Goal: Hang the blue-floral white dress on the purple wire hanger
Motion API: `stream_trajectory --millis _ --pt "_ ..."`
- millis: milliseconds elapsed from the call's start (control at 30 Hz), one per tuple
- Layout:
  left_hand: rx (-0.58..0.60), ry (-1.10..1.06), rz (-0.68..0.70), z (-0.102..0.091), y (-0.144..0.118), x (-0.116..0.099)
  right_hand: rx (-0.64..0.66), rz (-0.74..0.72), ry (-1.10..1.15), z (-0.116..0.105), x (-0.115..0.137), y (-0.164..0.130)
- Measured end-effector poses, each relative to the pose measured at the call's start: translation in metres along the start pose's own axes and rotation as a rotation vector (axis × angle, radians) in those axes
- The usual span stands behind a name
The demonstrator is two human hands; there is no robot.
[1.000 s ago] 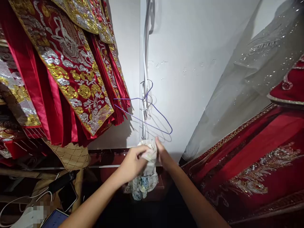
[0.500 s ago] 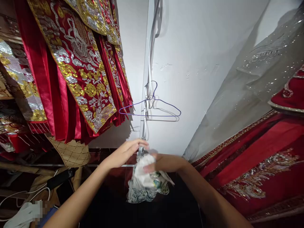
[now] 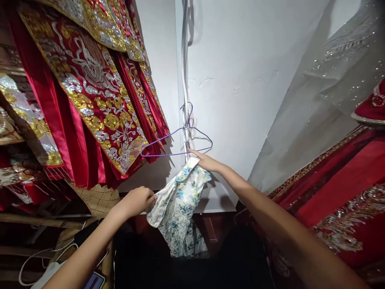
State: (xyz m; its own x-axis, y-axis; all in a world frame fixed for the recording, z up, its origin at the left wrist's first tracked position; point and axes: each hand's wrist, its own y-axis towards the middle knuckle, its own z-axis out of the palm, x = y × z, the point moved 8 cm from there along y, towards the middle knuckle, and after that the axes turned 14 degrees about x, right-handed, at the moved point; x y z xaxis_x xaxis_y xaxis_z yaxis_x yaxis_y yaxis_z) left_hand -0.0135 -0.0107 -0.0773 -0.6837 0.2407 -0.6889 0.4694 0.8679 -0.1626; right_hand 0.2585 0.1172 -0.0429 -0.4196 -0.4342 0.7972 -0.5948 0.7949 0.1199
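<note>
A white garment with a blue flower print (image 3: 180, 202) hangs stretched between my two hands. My right hand (image 3: 206, 161) grips its upper end, raised just under a purple wire hanger (image 3: 177, 141) that hangs from a strap on the white wall. My left hand (image 3: 136, 201) grips the garment's lower left edge, lower down and nearer to me. The rest of the cloth droops toward the dark floor.
Red robes with gold and silver embroidery (image 3: 90, 92) hang at the left. More red embroidered cloth (image 3: 339, 188) and a grey sequined fabric (image 3: 325, 92) fill the right. A woven basket (image 3: 96, 198), cables and a phone (image 3: 94, 280) lie at the lower left.
The bunched garment has been pulled open. My right hand rose with its top end up to the hanger; my left hand dropped and closed on the lower edge. The hanger swung.
</note>
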Motion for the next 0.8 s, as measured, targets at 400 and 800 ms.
stream_trajectory --millis 400,800 --pt "0.271 -0.487 0.078 0.141 0.039 -0.023 -0.225 -0.05 -0.053 -0.025 0.022 -0.094" --pt "-0.133 0.086 -0.044 0.152 0.084 -0.006 -0.243 0.262 -0.506 -0.019 0.064 -0.125"
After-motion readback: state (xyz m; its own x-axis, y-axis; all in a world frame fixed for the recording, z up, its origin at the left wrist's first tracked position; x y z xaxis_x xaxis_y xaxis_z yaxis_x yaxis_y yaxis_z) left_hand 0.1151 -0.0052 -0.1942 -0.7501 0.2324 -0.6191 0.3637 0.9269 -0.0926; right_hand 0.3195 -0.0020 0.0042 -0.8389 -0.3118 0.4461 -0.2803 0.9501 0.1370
